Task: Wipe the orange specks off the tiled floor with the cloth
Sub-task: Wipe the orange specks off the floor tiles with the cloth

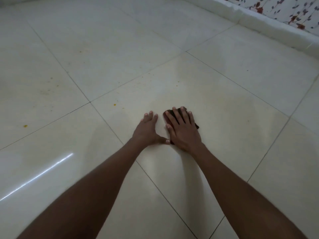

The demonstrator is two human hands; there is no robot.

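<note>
My right hand [182, 130] lies flat on a small dark brown cloth [167, 116], pressing it onto the pale tiled floor [224, 118]; only the cloth's edges show around the fingers. My left hand [148, 131] rests flat on the tile just left of it, fingers spread, thumb touching the cloth's near edge. Orange specks lie to the left and beyond: one [114, 104] near the tile joint, one [25, 126] far left, smaller ones [177, 81] ahead of the hands.
A white raised ledge [259, 26] runs across the upper right, with a flower-patterned wall [284, 11] behind it. Dark grout lines [89, 102] cross the floor. A bright light streak [39, 175] reflects at lower left.
</note>
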